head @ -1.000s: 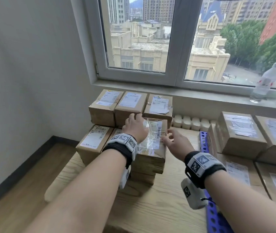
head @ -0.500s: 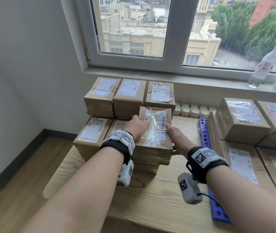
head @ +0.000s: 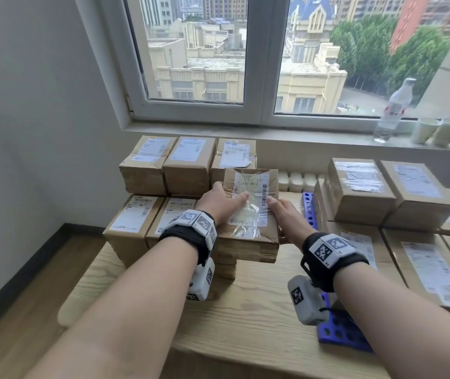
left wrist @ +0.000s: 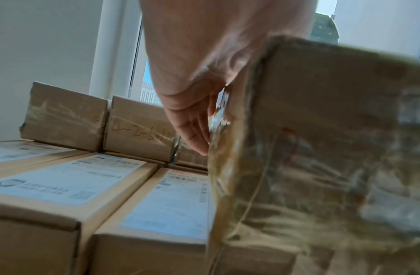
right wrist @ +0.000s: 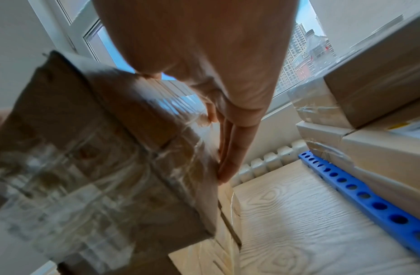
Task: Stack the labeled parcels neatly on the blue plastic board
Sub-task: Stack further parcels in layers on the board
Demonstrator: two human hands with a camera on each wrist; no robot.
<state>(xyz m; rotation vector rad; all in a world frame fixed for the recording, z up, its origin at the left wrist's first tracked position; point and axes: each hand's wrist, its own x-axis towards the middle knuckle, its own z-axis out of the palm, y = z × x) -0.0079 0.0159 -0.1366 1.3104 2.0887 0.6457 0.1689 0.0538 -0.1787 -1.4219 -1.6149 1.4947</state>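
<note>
Wooden table (head: 259, 310) under a window, stacked with brown labelled parcels.

Both hands clamped on one taped parcel (head: 248, 212), left hand (head: 219, 202) on its left flank, right hand (head: 287, 217) on its right, thumbs over the label. Now raised and tipped, near edge clear of the stack left of the blue plastic board (head: 310, 207), where half a second ago still flat. Probably mid-lift, bound rightward for the board, already laden with parcels.
</note>
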